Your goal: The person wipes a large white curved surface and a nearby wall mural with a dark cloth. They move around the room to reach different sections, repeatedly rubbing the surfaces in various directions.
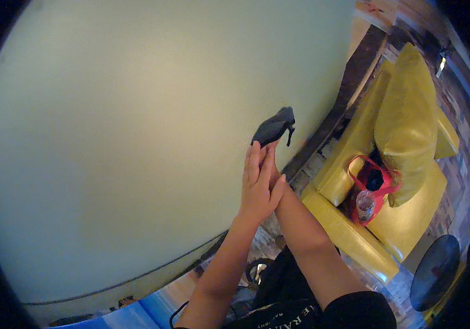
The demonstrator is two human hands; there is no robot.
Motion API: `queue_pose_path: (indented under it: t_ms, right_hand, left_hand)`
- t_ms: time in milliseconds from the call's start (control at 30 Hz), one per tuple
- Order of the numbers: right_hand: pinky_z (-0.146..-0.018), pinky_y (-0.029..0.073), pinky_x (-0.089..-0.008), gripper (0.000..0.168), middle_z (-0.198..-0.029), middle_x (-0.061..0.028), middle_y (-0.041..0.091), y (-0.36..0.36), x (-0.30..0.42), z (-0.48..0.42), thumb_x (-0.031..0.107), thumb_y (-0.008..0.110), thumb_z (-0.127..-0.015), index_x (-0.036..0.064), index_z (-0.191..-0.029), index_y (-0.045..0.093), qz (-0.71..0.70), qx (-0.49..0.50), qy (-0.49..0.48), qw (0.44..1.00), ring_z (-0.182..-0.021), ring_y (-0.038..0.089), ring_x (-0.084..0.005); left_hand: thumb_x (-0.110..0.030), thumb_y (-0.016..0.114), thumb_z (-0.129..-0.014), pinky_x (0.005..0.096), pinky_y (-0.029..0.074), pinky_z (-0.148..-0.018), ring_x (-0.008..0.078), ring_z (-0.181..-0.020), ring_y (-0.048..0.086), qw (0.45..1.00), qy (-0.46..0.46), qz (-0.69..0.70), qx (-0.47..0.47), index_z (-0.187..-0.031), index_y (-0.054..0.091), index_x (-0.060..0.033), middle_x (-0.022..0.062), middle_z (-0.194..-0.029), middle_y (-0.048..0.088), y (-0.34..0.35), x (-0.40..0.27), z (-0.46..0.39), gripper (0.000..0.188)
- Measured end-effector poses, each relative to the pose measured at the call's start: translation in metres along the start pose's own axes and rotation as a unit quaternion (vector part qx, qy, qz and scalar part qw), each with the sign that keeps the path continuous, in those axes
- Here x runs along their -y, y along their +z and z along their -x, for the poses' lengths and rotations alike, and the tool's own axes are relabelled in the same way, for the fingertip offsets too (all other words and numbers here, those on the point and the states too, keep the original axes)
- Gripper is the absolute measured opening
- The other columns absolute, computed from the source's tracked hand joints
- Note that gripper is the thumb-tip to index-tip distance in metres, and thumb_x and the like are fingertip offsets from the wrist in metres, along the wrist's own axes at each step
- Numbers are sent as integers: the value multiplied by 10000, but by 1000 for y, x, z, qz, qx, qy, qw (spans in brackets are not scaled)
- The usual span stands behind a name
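A black high-heeled shoe (274,125) is held up in front of a broad pale wall, its thin heel towards the right. My right hand (275,158) grips it from below, mostly covered by the other hand. Across the right hand lies my left hand (257,185), with its fingers stretched up to the shoe's lower edge. The left thumb rests by the right wrist. Whether the left hand also grips the shoe is unclear, and whether the shoe touches the wall cannot be told.
The pale wall (136,123) fills the left and middle. On the right stands a yellow sofa (407,214) with a large yellow cushion (407,119). A red tote bag (378,205) and a clear plastic bottle (365,204) are on it. A dark round seat (434,273) stands at the lower right.
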State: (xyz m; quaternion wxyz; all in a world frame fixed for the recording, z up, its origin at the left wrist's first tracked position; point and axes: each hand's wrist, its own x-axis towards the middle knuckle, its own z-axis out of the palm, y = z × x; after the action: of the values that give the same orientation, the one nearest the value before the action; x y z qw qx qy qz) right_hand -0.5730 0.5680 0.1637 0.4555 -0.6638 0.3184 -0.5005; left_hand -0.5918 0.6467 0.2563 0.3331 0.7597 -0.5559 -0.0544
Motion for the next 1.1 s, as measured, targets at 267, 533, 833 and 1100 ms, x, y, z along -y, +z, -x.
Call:
queue_pose_path:
  t_ms: [267,533,833,1100]
  right_hand:
    - [-828,376,-414,386,-1076,-95,407,46,-4,143,464,436,-935,120,-1108,403,-11,97,47,994,-959,416,-275]
    - [-798,396,-401,364,-1029,-78,427,62,28,162,469,429,-939,131,-1072,417,-29,149,12,988,-916,434,-256]
    - [-765,418,-387,345,-976,-59,451,64,11,165,476,421,-944,142,-1030,432,-57,91,136,985,-868,454,-234]
    - [-736,438,-374,333,-930,-41,472,83,18,244,481,413,-948,153,-994,445,-145,111,347,920,-826,472,-215]
  left_hand:
    - [-183,645,-812,476,210,-1125,424,-1382,229,991,-112,-39,64,-1410,390,-26,239,-1517,196,-9,38,95,669]
    - [-154,686,-780,469,253,-1109,417,-1368,263,994,-88,0,-58,-1377,429,-18,263,-1502,197,-61,6,104,664]
    - [-158,677,-805,450,273,-1098,382,-1351,310,994,-59,63,-64,-1330,483,-15,235,-1491,255,-58,42,121,578]
    - [-127,662,-802,436,273,-1099,372,-1347,321,988,-141,35,-55,-1331,506,-61,208,-1487,298,-59,72,189,556]
